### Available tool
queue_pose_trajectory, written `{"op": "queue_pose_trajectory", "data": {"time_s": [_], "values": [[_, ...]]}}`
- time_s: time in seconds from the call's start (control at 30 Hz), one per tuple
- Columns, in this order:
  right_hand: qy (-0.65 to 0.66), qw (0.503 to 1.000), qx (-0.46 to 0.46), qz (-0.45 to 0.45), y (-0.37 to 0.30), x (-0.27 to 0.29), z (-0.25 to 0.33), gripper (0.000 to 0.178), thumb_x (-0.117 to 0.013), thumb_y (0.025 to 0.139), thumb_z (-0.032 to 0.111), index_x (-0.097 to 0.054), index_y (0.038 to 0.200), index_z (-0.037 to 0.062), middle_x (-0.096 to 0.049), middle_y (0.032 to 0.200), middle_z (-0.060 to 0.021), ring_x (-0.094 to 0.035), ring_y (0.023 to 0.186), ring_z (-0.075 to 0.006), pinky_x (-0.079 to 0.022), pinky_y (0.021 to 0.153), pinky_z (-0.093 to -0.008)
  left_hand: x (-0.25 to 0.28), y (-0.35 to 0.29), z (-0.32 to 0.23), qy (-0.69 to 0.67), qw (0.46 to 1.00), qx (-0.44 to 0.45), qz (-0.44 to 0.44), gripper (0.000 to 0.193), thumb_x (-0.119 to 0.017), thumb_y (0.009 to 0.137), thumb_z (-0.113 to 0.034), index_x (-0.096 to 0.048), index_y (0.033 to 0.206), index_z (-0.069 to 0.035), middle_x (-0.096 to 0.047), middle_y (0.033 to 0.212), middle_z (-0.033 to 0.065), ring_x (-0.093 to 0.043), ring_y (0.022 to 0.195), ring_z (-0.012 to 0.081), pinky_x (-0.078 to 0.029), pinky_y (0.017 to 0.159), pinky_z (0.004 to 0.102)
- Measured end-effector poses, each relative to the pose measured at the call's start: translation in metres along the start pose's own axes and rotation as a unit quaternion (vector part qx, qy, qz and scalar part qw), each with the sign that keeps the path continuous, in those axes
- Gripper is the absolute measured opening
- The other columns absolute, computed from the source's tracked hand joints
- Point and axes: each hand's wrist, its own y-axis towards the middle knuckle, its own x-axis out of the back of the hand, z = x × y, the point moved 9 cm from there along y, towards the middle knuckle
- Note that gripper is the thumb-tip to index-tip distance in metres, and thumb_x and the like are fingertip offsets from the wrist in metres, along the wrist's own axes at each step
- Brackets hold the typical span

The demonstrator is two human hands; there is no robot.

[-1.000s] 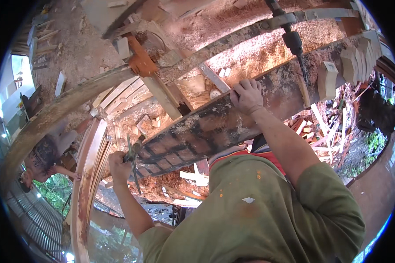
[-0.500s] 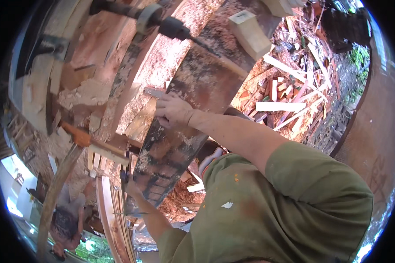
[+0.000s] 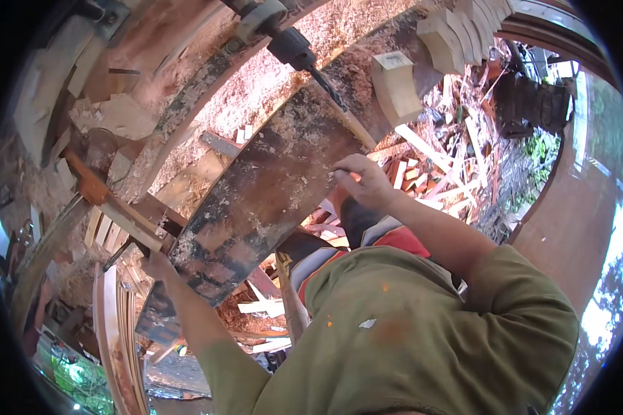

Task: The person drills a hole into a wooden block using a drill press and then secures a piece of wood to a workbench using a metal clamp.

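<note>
Curling loosely, about half closed, our right hand point(image 3: 368, 183) is hovering or resting just off centre toward 2 o'clock, at the near edge of a dark, dust-strewn board point(image 3: 270, 169); we are not able to tell whether the fingers are pressing it or pinching anything. Our left hand point(image 3: 159, 265) is reaching to 8 o'clock, bending over beside the same board, with a dark, slender tool part point(image 3: 120, 254) showing just beside its fingers; its palm is facing away, so we cannot tell how tightly it is closing or on what. Our board is stretching from 8 o'clock across the centre to 1 o'clock. At 12 o'clock a drill chuck point(image 3: 291, 48) is pointing its bit point(image 3: 330, 91) toward a tan stick point(image 3: 358, 131) lying on the board. Pale curved blocks point(image 3: 441, 45) are standing in a row at 1 o'clock, a single block point(image 3: 396, 90) sitting nearer us. Wood scraps point(image 3: 432, 180) are piling up toward 2 o'clock, and long planks point(image 3: 109, 325) are standing bunched at 8 o'clock, beyond our left hand.
</note>
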Motion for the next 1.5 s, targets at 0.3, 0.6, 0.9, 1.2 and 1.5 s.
{"op": "queue_pose_trajectory", "data": {"time_s": [0.3, 0.6, 0.9, 1.2, 1.5], "values": [[-0.3, 0.894, 0.146, 0.298, 0.192, -0.176, 0.152, 0.031, -0.048, 0.094, 0.025, -0.073, 0.094, 0.0061, -0.072, 0.099, -0.0166, -0.069, 0.092, -0.0364, -0.053, 0.083, -0.0476, -0.001, -0.006, -0.01, -0.017, 0.997, 0.013, 0.07, 0.07, -0.066, 0.082, -0.057, -0.066, 0.105, 0.009, -0.069, 0.101, 0.0274, -0.066, 0.095, 0.0437, -0.049, 0.084, 0.0527], [-0.351, 0.826, -0.019, 0.44, 0.191, -0.224, 0.034, 0.041, -0.049, 0.087, 0.023, -0.069, 0.122, 0.0097, -0.068, 0.121, -0.015, -0.064, 0.114, -0.0289, -0.047, 0.096, -0.0475, 0.006, -0.019, -0.013, 0.006, 0.996, 0.034, 0.086, 0.086, -0.073, 0.069, -0.068, -0.066, 0.107, 0.009, -0.068, 0.107, 0.0254, -0.066, 0.1, 0.0396, -0.047, 0.092, 0.0473], [-0.106, 0.972, 0.106, 0.18, 0.152, -0.127, 0.16, 0.038, -0.056, 0.095, 0.037, -0.072, 0.107, 0.0055, -0.072, 0.107, -0.0173, -0.068, 0.102, -0.0318, -0.053, 0.09, -0.0415, 0.006, -0.028, -0.027, -0.04, 0.99, 0.044, 0.125, 0.072, -0.074, 0.076, -0.055, -0.065, 0.111, 0.008, -0.067, 0.108, 0.0223, -0.065, 0.096, 0.0369, -0.048, 0.086, 0.0463], [-0.299, 0.897, 0.006, -0.326, 0.047, 0.156, 0.029, 0.061, -0.074, 0.079, 0.025, -0.053, 0.131, 0.0002, -0.056, 0.126, -0.0204, -0.049, 0.121, -0.0387, -0.038, 0.105, -0.0457, 0.001, -0.025, -0.03, -0.023, 0.983, 0.064, 0.173, 0.071, -0.072, 0.079, -0.053, -0.064, 0.117, 0.007, -0.067, 0.115, 0.0244, -0.064, 0.108, 0.0387, -0.048, 0.091, 0.0456], [-0.189, 0.927, 0.082, -0.312, 0.06, 0.083, 0.077, 0.053, -0.067, 0.087, 0.012, -0.047, 0.133, -0.0047, -0.053, 0.126, -0.0229, -0.049, 0.121, -0.0365, -0.037, 0.105, -0.0445, 0.019, -0.039, -0.048, -0.006, 0.991, 0.019, 0.134, 0.059, -0.068, 0.077, -0.049, -0.067, 0.102, 0.004, -0.069, 0.108, 0.025, -0.065, 0.106, 0.0412, -0.048, 0.093, 0.0485]]}}
